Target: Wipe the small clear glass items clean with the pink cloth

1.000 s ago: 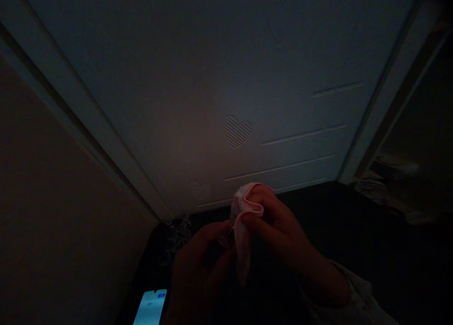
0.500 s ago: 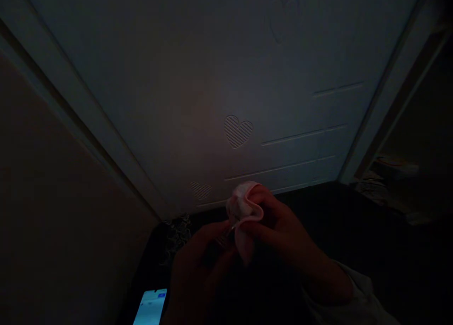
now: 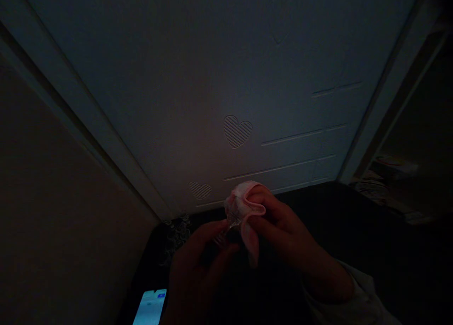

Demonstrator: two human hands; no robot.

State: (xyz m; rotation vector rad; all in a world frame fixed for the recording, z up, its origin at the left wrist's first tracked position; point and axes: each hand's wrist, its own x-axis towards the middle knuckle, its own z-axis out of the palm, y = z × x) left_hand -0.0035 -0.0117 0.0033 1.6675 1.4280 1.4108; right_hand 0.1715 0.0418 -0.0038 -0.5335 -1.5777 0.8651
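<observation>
The scene is very dark. Bunched around my right hand's (image 3: 288, 233) fingers is a pink cloth (image 3: 242, 197) with a stitched edge, pinched between thumb and fingers, one corner hanging down. My left hand (image 3: 191, 263) holds a small clear, shiny object (image 3: 221, 239) with ridges between thumb and fingers. Its upper end meets the cloth, and its kind is hard to make out. Both hands are close together over a dark surface.
Ahead stands a pale door-like panel (image 3: 177, 103) with a striped heart (image 3: 237, 131) and grooves. A lit phone (image 3: 150, 308) lies at lower left. Lace-like patterned material (image 3: 177, 237) is beyond my left hand. Dim papers or packets (image 3: 392, 174) sit at right.
The cloth and my right hand have shifted slightly to the right. More of the clear object shows below the cloth, and my left fingers look slightly farther apart.
</observation>
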